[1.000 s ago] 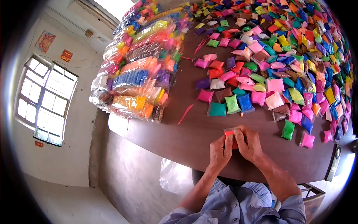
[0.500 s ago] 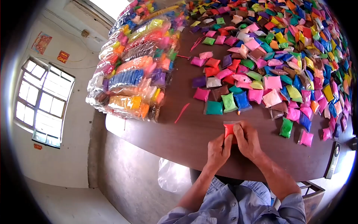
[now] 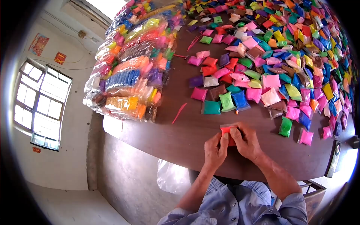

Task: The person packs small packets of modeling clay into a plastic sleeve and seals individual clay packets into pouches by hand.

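Between both hands, just over the near side of the brown table point(image 3: 165, 133), is a small red packet point(image 3: 227, 129) with a clear top edge. My left hand point(image 3: 215, 150) pinches its left side, thumb up. My right hand point(image 3: 245, 140) grips the right side, thumb pressed on the front; fingers hide much of the packet. Beyond the hands lie a teal packet point(image 3: 212, 107), a light green packet point(image 3: 227, 102) and a blue packet point(image 3: 240, 101). A green packet point(image 3: 285, 126) and a pink packet point(image 3: 305, 137) rest to the right.
A large spread of colourful packets point(image 3: 270, 80) covers the far and right table. Stacked clear bags of packets point(image 3: 123, 80) stand at the left. A pink strip point(image 3: 179, 113) lies near them. A level-like tool point(image 3: 333, 159) is at the right edge; a plastic bag point(image 3: 171, 176) hangs below.
The view has shifted slightly. Both hands stay on the red packet, and the thumbs have moved closer to its top edge.
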{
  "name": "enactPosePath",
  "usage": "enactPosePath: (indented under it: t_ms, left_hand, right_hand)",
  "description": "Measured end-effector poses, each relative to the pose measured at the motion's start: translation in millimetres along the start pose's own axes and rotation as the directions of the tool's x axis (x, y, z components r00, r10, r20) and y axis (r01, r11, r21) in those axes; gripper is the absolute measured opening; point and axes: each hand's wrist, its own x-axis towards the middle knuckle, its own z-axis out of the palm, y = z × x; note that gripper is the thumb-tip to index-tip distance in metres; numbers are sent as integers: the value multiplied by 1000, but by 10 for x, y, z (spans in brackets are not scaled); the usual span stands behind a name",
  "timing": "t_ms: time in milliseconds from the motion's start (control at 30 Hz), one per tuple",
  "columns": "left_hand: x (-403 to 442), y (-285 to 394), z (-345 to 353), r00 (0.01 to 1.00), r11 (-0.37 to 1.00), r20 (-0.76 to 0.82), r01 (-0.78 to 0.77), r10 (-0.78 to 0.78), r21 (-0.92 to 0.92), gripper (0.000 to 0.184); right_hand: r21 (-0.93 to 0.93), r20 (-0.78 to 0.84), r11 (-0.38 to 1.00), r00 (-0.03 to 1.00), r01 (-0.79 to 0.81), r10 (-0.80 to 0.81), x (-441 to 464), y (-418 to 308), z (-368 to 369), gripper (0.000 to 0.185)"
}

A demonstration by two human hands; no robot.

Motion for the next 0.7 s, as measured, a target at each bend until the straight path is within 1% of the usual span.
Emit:
enactPosePath:
  t_ms: [33,100,133,167,233,267,300,333,367,400,467,533,600,633,700]
  left_hand:
    - [-1,-30,11,1000,1000,1,1,-1,-2,28]
    - [-5,-70,37,994,995,-59,-92,94,41,29]
    - [-8,-67,34,994,995,-59,-90,92,38,29]
    - [-9,-51,31,996,997,-55,-68,70,33,29]
    - [-3,34,55,998,999,-37,-41,42,13,30]
    - [14,100,78,997,998,-80,-16,11,-57,31]
    - [26,140,92,993,992,-120,7,-22,-128,32]
    - [23,99,80,994,990,-109,11,-26,-138,32]
    - [19,15,54,994,992,-98,38,-50,-122,33]
    - [19,-38,39,993,993,-89,64,-74,-103,34]
    - [1,-85,34,994,995,-92,51,-58,-82,33]
    - [-12,-93,12,992,999,-127,9,-5,30,30]
    - [-5,-68,30,990,999,-139,-19,23,26,29]
    - [-5,-65,31,989,998,-147,-30,37,49,29]
    - [-9,-79,22,987,997,-149,-43,53,69,30]
  right_hand:
    - [12,32,998,998,-62,61,-10,-2,-10,24]
    - [-29,27,998,998,-63,64,-1,-20,-14,23]
    - [-69,22,996,998,-64,66,7,-30,-14,23]
    - [-75,20,995,997,-68,69,14,-26,-9,23]
    - [-68,-51,998,999,2,-5,14,-1,5,20]
    - [-80,-61,997,998,-7,2,9,-10,-2,20]
    - [-86,-33,996,999,22,-25,11,-24,-3,19]
    - [-90,-3,995,999,52,-52,7,-29,0,19]
    - [-122,18,989,997,79,-77,-3,-5,7,19]
    - [-129,12,989,997,72,-71,-6,-22,4,19]
    - [-136,32,988,997,79,-75,5,-76,5,18]
    - [-137,43,989,998,55,-49,5,-143,1,19]
    - [-150,96,988,994,-36,51,14,-215,-16,18]
    - [-152,92,988,994,-37,52,17,-205,-18,18]
    - [-122,86,992,996,22,-11,25,-149,-15,18]
